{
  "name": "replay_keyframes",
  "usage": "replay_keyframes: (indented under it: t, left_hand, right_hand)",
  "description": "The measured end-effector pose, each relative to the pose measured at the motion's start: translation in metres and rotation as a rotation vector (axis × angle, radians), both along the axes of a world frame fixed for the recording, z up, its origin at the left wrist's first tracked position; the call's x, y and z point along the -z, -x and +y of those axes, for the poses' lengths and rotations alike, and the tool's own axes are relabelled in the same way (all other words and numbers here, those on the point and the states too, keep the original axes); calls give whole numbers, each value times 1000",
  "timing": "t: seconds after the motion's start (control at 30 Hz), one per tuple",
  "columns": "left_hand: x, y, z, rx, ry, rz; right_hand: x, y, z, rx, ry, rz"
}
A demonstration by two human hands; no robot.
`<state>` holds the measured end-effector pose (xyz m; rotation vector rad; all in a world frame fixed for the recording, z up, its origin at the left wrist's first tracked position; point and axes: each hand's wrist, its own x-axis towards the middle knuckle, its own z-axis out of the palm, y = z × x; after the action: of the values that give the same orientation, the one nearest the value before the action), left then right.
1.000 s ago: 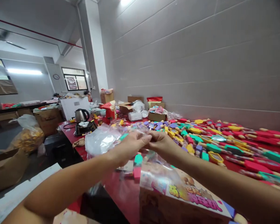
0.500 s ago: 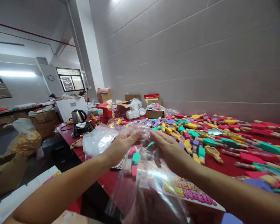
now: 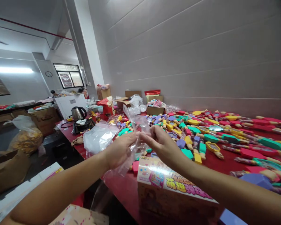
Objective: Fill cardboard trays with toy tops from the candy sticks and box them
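Note:
My left hand (image 3: 120, 149) and my right hand (image 3: 159, 141) meet above the red table (image 3: 121, 190), both pinching a clear plastic bag (image 3: 137, 125). The bag's top sticks up between my fingertips and its lower part hangs down under my left hand. Right below my right forearm stands a printed cardboard box (image 3: 168, 187) with cartoon pictures and yellow lettering. Several colourful foam-headed toy sticks (image 3: 201, 137) lie scattered across the table beyond my hands.
A pile of clear bags (image 3: 99, 137) lies left of my hands. Farther back are a steel kettle (image 3: 77, 113) on a tray, small cartons (image 3: 154, 109) and a white basket (image 3: 134, 110). Cardboard boxes (image 3: 7, 168) and a filled bag (image 3: 27, 136) sit on the floor at left.
The clear bag, draped over the printed box half a second ago, is now lifted off it. My hands have come together again, pinching the bag's top.

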<state>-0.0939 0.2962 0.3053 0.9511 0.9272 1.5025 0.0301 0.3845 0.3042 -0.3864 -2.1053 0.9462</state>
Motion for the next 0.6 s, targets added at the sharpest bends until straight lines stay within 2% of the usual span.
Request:
replay_keyframes:
  t: [0.13,0.27,0.3,0.37,0.43,0.47,0.53,0.6]
  left_hand:
    - [-15,19,-3,-226,181,-106]
    - [-38,49,1,-444,179,-105]
    - [-42,53,3,-475,162,-60]
    - [-45,51,9,-475,155,41]
    - [-46,39,14,-412,86,216]
    - [-47,31,16,-367,21,360]
    - [-53,16,18,-268,-115,733]
    - [-65,8,18,-269,-147,1147]
  right_hand:
    - [12,-12,15,-54,-224,-101]
    - [28,-26,34,-10,-355,-525]
    - [28,-27,36,18,-397,-534]
    - [16,-26,31,92,-539,-303]
    - [-5,-19,22,141,-707,18]
    - [-17,-14,18,130,-765,83]
    - [-38,-3,18,84,-733,-16]
    - [-52,5,30,122,-550,-166]
